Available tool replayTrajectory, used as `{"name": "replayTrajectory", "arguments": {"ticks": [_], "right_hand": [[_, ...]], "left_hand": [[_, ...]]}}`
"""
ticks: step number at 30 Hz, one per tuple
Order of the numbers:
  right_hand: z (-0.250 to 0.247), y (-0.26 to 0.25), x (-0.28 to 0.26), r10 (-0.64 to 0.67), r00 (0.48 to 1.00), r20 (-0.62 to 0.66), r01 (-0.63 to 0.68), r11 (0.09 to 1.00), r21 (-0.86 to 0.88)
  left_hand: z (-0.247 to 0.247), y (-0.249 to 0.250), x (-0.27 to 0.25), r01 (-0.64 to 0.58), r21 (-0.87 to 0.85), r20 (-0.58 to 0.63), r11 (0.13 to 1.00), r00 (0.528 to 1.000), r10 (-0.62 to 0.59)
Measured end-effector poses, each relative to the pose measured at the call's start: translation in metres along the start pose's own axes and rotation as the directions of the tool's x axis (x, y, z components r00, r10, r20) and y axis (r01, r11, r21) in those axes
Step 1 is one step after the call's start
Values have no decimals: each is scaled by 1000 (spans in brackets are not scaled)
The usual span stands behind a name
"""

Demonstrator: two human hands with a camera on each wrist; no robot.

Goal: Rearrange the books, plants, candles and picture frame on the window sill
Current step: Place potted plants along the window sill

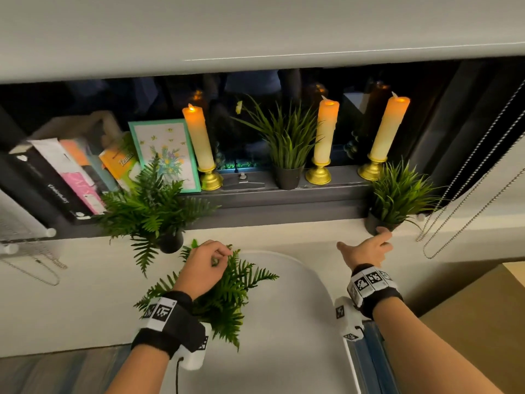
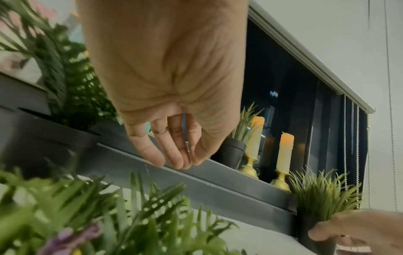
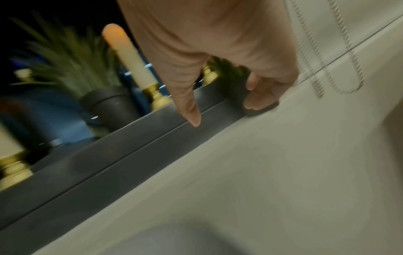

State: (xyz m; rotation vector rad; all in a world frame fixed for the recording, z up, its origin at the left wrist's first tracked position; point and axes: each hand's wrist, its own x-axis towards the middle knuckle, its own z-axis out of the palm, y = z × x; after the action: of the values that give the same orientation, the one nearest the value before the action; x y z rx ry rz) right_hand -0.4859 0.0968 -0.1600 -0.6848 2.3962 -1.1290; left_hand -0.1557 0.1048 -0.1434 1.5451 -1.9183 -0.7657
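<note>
With the right hand (image 1: 366, 248) gripping the grass pot (image 1: 372, 224) low, lift straight up, while the left hand (image 1: 206, 265) hangs loosely curled, empty, over the fern (image 1: 227, 297).

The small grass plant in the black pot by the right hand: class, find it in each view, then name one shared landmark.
Head: small grass plant at the right end of the sill; right hand touches its pot.
Left wrist: lower right, fingers on the pot.
Right wrist: mostly hidden behind the fingers; only its dark pot base shows.
Shared landmark: rightmost candle's gold holder.
</note>
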Motion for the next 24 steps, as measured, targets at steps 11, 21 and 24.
{"name": "replayTrajectory", "arguments": {"ticks": [11, 21, 24], "right_hand": [[74, -14, -97, -405, 587, 701, 537, 843, 37], [82, 20, -120, -434, 466, 771, 692, 722, -11], [78, 31, -114, -452, 562, 692, 639, 769, -17]], "left_hand": [[-32, -27, -45, 125, 360, 167, 925, 966, -196], [4, -40, -49, 57, 501, 172, 864, 972, -163], [7, -39, -49, 46, 462, 144, 886, 982, -126]]}}
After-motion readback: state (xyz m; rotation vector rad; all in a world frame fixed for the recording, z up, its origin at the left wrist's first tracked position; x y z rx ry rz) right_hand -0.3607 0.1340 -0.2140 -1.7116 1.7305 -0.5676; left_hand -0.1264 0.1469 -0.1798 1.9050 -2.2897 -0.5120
